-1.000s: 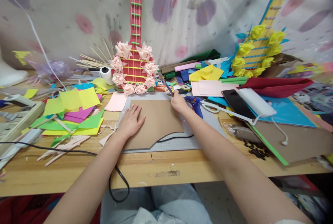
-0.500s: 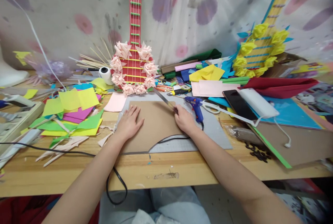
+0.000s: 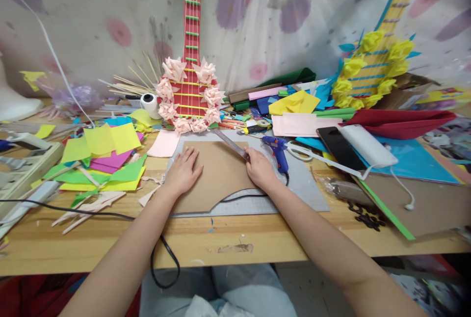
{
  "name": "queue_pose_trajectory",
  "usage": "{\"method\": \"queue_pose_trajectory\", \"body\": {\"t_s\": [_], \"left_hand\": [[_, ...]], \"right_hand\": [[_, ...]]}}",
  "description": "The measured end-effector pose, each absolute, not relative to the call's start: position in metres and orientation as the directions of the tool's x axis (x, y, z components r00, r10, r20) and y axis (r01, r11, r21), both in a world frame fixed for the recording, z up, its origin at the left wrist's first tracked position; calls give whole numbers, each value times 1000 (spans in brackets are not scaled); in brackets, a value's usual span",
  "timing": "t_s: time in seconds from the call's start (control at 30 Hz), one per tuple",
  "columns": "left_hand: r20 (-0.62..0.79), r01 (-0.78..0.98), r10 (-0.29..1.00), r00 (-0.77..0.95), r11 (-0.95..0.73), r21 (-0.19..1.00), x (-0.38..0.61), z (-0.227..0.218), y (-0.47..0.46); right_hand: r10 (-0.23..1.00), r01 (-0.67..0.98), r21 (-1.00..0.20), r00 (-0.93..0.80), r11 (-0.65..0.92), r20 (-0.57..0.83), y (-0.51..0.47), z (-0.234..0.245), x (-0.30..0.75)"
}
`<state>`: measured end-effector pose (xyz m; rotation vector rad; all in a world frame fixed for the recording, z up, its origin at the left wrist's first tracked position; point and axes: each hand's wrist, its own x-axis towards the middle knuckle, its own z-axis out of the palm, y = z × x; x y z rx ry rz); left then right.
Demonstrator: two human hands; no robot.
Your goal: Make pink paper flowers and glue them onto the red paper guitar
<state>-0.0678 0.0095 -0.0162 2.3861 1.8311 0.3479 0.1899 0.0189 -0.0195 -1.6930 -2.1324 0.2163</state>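
Note:
A brown sheet of cardboard (image 3: pixel 217 174) with a curved cut in its near right edge lies on a grey cutting mat (image 3: pixel 301 187). My left hand (image 3: pixel 184 172) rests flat on the cardboard's left side, fingers spread. In my right hand (image 3: pixel 259 169) is the near end of a metal ruler (image 3: pixel 231 143), which slants away to the left across the cardboard's far edge. The ruler's held end is hidden by the fingers. Just right of that hand, a blue glue gun (image 3: pixel 277 152) lies on the mat.
A red paper guitar with pink flowers (image 3: pixel 192 81) stands behind the mat; a yellow one (image 3: pixel 371 71) leans at the right. Coloured paper (image 3: pixel 106 155) is piled left. Scissors (image 3: pixel 300 151), a phone (image 3: pixel 338 147) and a white power bank (image 3: pixel 368 145) lie right. A black cable (image 3: pixel 165 258) hangs over the front edge.
The ruler has turned in my right hand, so its flat marked face now shows more. My left hand stays in place on the cardboard. The view has shifted slightly.

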Motion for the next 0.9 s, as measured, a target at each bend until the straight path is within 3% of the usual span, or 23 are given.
{"method": "queue_pose_trajectory", "body": {"t_s": [0.17, 0.3, 0.5, 0.67, 0.73, 0.8, 0.9], "left_hand": [[117, 937, 961, 250, -271, 219, -69, -17, 11], [140, 928, 949, 282, -307, 210, -71, -19, 14], [140, 936, 953, 269, -293, 196, -72, -22, 20], [135, 931, 947, 292, -314, 186, -75, -25, 23], [132, 932, 948, 289, -310, 186, -74, -25, 23], [123, 933, 950, 287, -307, 188, -74, -24, 23], [99, 933, 952, 290, -304, 190, -75, -20, 23]], "right_hand": [[866, 826, -301, -381, 476, 324, 4, -12, 178], [855, 836, -212, -455, 506, 247, -9, -9, 175], [908, 841, -352, -412, 411, 76, -20, -6, 191], [831, 714, -543, -553, 442, -51, -37, 9, 200], [763, 655, -678, -610, 334, -213, -40, 17, 204], [665, 625, -771, -629, 124, -403, -40, 23, 209], [477, 638, -759, -630, -133, -613, -34, 27, 218]]}}
